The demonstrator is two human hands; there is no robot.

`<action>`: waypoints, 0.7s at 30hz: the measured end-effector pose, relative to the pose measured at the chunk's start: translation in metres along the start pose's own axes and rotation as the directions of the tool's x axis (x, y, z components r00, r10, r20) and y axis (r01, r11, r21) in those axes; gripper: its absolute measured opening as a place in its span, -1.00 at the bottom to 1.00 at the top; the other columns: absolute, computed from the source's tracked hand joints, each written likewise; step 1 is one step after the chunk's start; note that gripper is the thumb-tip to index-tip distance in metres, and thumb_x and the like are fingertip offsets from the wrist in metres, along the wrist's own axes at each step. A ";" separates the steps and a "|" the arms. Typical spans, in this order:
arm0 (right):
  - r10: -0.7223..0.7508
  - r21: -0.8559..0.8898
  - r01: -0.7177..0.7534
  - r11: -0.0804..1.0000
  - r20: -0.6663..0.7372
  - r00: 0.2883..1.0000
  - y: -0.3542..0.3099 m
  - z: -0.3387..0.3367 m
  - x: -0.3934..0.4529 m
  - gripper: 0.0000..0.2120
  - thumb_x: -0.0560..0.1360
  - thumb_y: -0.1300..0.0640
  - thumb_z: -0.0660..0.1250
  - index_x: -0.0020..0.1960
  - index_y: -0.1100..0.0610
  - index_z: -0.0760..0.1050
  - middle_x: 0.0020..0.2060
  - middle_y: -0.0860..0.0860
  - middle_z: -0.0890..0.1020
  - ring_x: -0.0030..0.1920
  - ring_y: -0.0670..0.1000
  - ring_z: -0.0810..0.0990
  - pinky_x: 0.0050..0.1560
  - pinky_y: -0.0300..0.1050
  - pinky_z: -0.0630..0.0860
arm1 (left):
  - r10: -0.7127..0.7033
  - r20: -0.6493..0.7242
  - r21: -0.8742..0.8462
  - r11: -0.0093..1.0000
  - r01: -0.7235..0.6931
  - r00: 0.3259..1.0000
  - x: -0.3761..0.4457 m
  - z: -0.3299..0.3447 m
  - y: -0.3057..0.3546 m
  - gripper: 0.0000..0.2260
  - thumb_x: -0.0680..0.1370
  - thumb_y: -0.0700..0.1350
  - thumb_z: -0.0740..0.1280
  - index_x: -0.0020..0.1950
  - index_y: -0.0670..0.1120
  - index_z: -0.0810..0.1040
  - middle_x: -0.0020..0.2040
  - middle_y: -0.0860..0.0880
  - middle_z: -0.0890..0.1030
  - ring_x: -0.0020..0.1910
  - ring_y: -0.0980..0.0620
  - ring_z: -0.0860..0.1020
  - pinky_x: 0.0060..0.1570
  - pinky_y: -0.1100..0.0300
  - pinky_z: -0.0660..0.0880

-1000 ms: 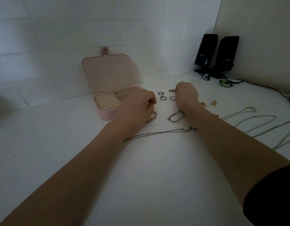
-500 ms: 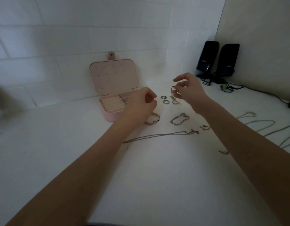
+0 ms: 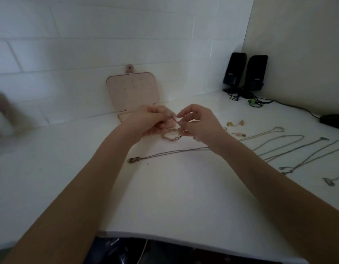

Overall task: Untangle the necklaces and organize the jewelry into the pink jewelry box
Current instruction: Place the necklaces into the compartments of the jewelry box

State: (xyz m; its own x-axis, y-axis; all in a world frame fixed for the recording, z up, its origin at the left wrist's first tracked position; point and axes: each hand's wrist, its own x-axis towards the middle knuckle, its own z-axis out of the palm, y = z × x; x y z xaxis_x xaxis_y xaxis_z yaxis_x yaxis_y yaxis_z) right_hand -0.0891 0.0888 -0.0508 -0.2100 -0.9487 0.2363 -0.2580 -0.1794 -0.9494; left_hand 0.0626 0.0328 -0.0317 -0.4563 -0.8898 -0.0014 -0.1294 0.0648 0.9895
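The pink jewelry box point(image 3: 133, 90) stands open against the tiled wall, its lid upright; my hands hide most of its tray. My left hand point(image 3: 149, 120) and my right hand point(image 3: 198, 121) meet just in front of it, and both pinch a small thin reddish piece point(image 3: 174, 120) between their fingertips. Under them a beaded bracelet point(image 3: 171, 137) lies on the white table. One long chain necklace point(image 3: 164, 154) stretches across the table below my wrists. Several more necklaces point(image 3: 283, 143) are laid out in rows at the right.
Small earrings or charms point(image 3: 236, 123) lie right of my right hand. Two black speakers point(image 3: 244, 73) with cables stand in the back corner, a dark object point(image 3: 333, 120) at the far right edge. The table's front edge point(image 3: 164, 236) is near me. A blurred object point(image 3: 2, 117) sits at left.
My right hand lifted a small piece off the table and brought it left; my left hand rose from the bracelet to meet it. The camera tilted, showing the table's front edge.
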 end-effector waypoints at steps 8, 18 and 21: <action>-0.031 -0.279 0.043 0.959 0.046 0.998 0.002 0.055 0.000 -0.81 0.43 0.36 0.29 -0.25 0.12 0.55 -0.40 0.02 0.53 -0.31 0.06 0.57 -0.12 0.02 0.62 | -0.079 -0.327 0.210 0.966 0.154 0.942 -0.031 -0.034 -0.024 -0.94 0.45 -0.14 0.43 -0.19 -0.10 0.59 -0.28 -0.04 0.63 -0.54 0.19 0.57 -0.61 0.45 0.31; -0.074 -0.453 0.092 0.887 0.058 0.996 0.013 0.070 -0.009 -0.77 0.41 0.37 0.24 -0.11 0.17 0.63 -0.30 -0.07 0.51 -0.26 -0.08 0.51 -0.32 -0.48 0.34 | 0.178 -0.450 0.552 0.826 0.116 0.875 -0.026 -0.037 -0.043 -0.95 0.37 -0.04 0.45 -0.27 0.02 0.63 -0.25 -0.03 0.65 -0.22 0.02 0.59 -0.25 0.23 0.46; -0.130 -0.488 0.154 0.859 0.083 0.988 0.016 0.071 -0.010 -0.78 0.44 0.35 0.24 -0.06 0.20 0.65 -0.14 0.02 0.60 -0.16 -0.08 0.49 -0.26 -0.47 0.32 | 0.216 -0.464 0.638 0.754 0.155 0.859 -0.027 -0.035 -0.046 -0.96 0.37 -0.11 0.40 -0.22 0.01 0.62 -0.17 -0.04 0.63 -0.11 -0.07 0.58 -0.15 0.13 0.49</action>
State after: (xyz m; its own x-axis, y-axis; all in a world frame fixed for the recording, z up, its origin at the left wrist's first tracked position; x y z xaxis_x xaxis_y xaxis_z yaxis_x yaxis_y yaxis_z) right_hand -0.0243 0.0768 -0.0831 -0.0957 -0.9355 0.3402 -0.7144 -0.1734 -0.6779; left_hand 0.1116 0.0384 -0.0721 -0.0113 -0.9600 0.2798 -0.7301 0.1992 0.6537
